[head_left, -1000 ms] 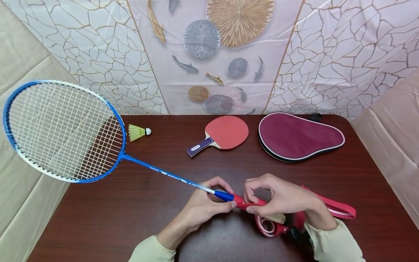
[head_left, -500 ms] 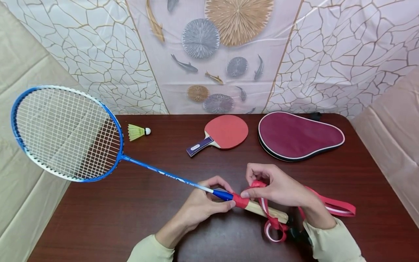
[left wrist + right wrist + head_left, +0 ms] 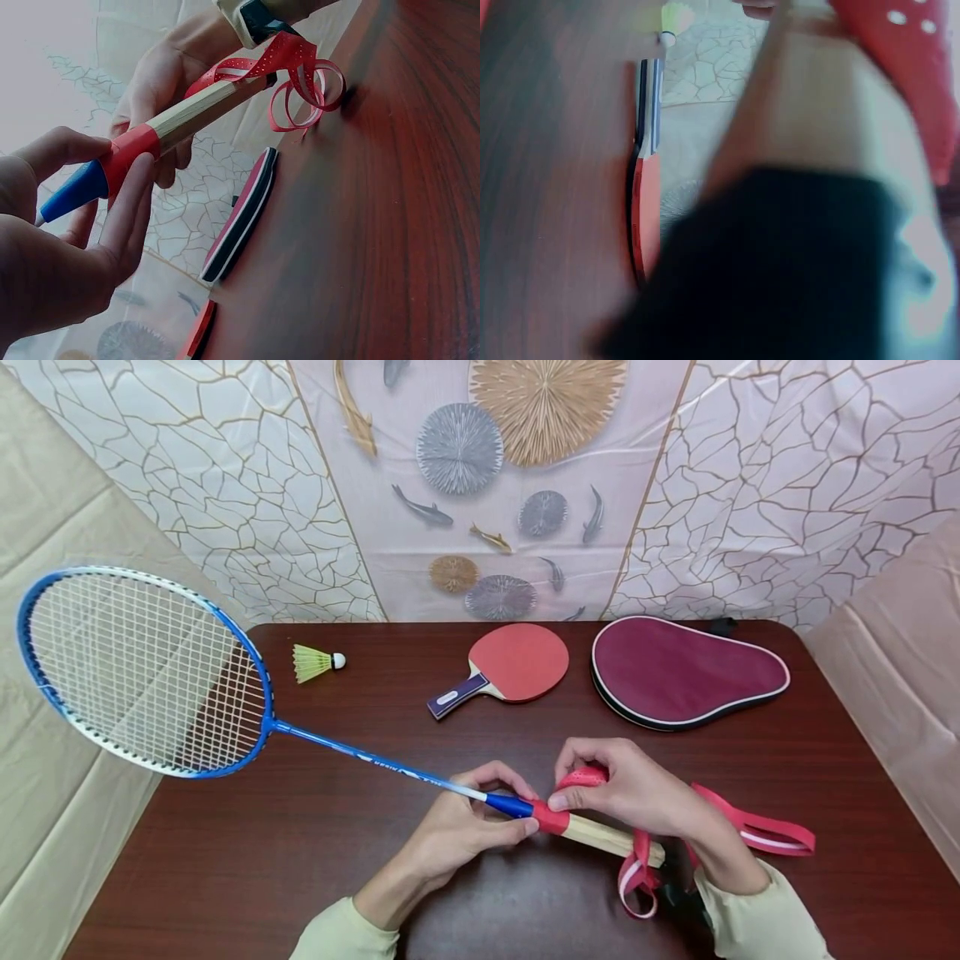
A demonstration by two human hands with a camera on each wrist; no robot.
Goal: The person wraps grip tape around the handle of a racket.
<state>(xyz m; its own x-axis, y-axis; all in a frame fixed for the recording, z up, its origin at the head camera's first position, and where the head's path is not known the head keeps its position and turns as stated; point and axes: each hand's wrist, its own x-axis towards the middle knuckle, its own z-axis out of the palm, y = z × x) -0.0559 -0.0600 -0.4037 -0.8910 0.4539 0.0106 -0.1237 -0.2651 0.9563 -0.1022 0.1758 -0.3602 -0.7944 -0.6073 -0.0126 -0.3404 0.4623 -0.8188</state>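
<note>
My left hand (image 3: 465,822) holds the badminton racket (image 3: 337,747) between thumb and fingers, at the blue cone (image 3: 510,806) and top of its handle. Red grip tape (image 3: 551,817) covers the handle's upper end; below it the wood (image 3: 606,835) is bare. My right hand (image 3: 630,785) pinches the tape beside the wrapped part, thumb against its edge. In the left wrist view, the perforated tape (image 3: 292,56) runs behind the wood and hangs in loops past the handle's end. A blurred forearm and dark strap fill much of the right wrist view, with red tape (image 3: 922,82) at its corner.
Along the back of the dark wooden table (image 3: 262,860) lie a yellow shuttlecock (image 3: 315,662), a red table tennis bat (image 3: 521,662) and a maroon bat case (image 3: 682,672). A further length of red tape (image 3: 780,835) trails right of my right wrist. Patterned cloth hangs behind.
My right hand has brought the tape from beneath the handle up over its far side, baring the wood. The hanging loops shifted slightly right; the racket head dipped slightly. My left hand stays nearly still.
</note>
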